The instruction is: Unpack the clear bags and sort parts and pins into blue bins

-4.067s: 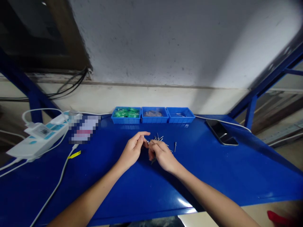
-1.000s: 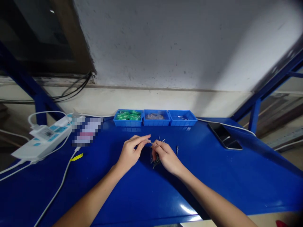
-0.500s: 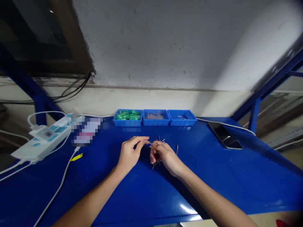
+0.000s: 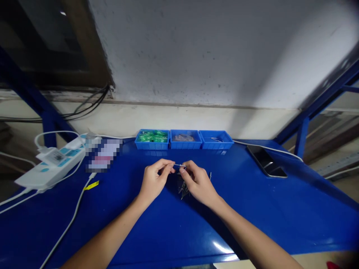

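Between my two hands a thin silvery metal rod lies nearly level. My left hand pinches its left end between thumb and fingertips. At the other end, my right hand has its thumb and fingers closed on the rod. A loose pile of similar thin metal rods lies on the blue table under my right hand, which hides part of it. One more rod rests apart, just right of that hand.
Behind my hands stand three blue bins: one with green packets, one with clear bags, one with a few thin rods. A dark phone lies right. On the left are a white power strip, a blurred-out device and cables.
My right hand has turned and opened up its grip slightly, so the rod now shows between both hands. My left hand has barely moved.
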The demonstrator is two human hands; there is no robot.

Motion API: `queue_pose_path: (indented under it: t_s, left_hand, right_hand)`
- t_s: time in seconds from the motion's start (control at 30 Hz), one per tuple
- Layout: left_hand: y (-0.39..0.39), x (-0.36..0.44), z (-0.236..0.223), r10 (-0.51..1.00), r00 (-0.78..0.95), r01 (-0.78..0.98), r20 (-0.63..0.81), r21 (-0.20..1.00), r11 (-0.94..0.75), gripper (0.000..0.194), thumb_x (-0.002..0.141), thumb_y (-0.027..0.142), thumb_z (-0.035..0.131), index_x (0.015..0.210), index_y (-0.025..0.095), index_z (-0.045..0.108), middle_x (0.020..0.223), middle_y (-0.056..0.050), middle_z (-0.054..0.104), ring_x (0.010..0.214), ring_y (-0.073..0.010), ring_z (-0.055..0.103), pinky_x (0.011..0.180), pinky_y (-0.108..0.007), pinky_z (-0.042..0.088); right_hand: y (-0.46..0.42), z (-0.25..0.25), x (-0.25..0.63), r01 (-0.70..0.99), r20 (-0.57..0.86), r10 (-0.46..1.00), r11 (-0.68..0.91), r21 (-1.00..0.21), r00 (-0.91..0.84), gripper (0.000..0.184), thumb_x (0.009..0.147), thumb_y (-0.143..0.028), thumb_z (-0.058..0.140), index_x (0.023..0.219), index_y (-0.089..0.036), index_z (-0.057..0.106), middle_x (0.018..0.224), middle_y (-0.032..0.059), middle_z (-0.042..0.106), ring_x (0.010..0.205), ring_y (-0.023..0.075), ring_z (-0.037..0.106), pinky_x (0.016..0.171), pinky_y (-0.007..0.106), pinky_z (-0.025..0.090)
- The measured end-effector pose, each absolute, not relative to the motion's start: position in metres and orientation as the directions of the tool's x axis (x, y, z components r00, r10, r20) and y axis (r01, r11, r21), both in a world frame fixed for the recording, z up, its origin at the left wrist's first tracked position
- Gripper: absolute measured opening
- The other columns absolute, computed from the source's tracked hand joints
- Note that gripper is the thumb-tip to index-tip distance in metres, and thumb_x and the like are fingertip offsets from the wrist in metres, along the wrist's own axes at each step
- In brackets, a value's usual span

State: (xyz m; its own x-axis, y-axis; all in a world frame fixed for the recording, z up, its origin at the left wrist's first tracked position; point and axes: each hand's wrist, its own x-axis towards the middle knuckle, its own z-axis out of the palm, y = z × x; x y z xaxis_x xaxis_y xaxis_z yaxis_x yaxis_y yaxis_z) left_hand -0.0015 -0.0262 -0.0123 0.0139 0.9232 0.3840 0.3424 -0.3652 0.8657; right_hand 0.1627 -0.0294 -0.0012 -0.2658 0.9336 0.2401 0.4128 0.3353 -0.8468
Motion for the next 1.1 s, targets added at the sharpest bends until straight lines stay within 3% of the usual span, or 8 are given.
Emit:
queue_pose_path:
  t_s: [0.1,0.2,0.33,0.47,0.8,1.1]
  left_hand:
    - [-0.026,-0.001,-0.012,0.937,0.033,0.31,0.349,0.887,-0.342,0.021,0.086,0.033,0.054,0.085,0.015,0.064,0.071,-0.003,0.069,0.068,-0.0153,0.066,0.07,-0.026,0.052]
    - [-0.027,-0.001,-0.012,0.942,0.084,0.298,0.326,0.894,-0.336,0.023,0.087,0.035,0.052,0.083,0.015,0.064,0.071,-0.004,0.069,0.068,-0.0154,0.065,0.069,-0.026,0.051]
    - [-0.029,-0.001,-0.008,0.926,0.227,0.264,0.303,0.896,-0.358,0.026,0.089,0.033,0.048,0.089,0.016,0.067,0.075,-0.004,0.07,0.071,-0.015,0.065,0.07,-0.025,0.051]
    - [-0.03,0.001,-0.007,0.911,0.292,0.226,0.29,0.905,-0.361,0.027,0.091,0.031,0.044,0.101,0.017,0.065,0.079,-0.004,0.07,0.073,-0.0142,0.065,0.071,-0.026,0.051]
    - [-0.031,0.0,-0.008,0.904,0.286,0.24,0.317,0.89,-0.387,0.025,0.092,0.03,0.044,0.092,0.015,0.063,0.077,-0.003,0.068,0.072,-0.0133,0.064,0.071,-0.025,0.05]
    - [-0.031,-0.002,-0.011,0.828,0.331,0.399,0.453,0.728,-0.558,0.017,0.09,0.023,0.049,0.096,0.019,0.064,0.083,-0.002,0.07,0.076,-0.0133,0.065,0.071,-0.024,0.049]
  right_hand:
    - [-0.029,0.0,0.167,0.518,0.367,0.893,0.449,-0.728,-0.259,0.018,0.09,-0.033,0.043,0.09,-0.02,0.055,0.064,-0.0012,0.056,0.055,0.0122,0.047,0.056,0.024,0.032]
    - [-0.027,0.001,0.17,0.525,0.393,0.881,0.473,-0.708,-0.264,0.02,0.091,-0.031,0.041,0.082,-0.019,0.054,0.065,-0.0005,0.055,0.058,0.0125,0.048,0.057,0.024,0.032]
    - [-0.021,0.002,0.175,0.47,0.333,0.91,0.414,-0.78,-0.248,0.033,0.092,-0.033,0.038,0.063,-0.019,0.046,0.057,-0.0031,0.046,0.054,0.0109,0.043,0.056,0.023,0.031]
    - [-0.017,0.004,0.18,0.384,0.227,0.936,0.32,-0.866,-0.268,0.038,0.093,-0.033,0.035,0.059,-0.018,0.046,0.055,-0.0034,0.044,0.055,0.0109,0.042,0.057,0.023,0.032]
    - [-0.015,0.001,0.181,0.296,0.188,0.931,0.284,-0.912,-0.314,0.037,0.09,-0.028,0.036,0.057,-0.018,0.048,0.056,-0.0031,0.046,0.057,0.0111,0.043,0.061,0.025,0.032]
    - [-0.013,0.0,0.179,0.263,0.124,0.944,0.209,-0.942,-0.307,0.038,0.088,-0.03,0.037,0.052,-0.018,0.046,0.054,-0.0025,0.047,0.056,0.0114,0.043,0.062,0.026,0.032]
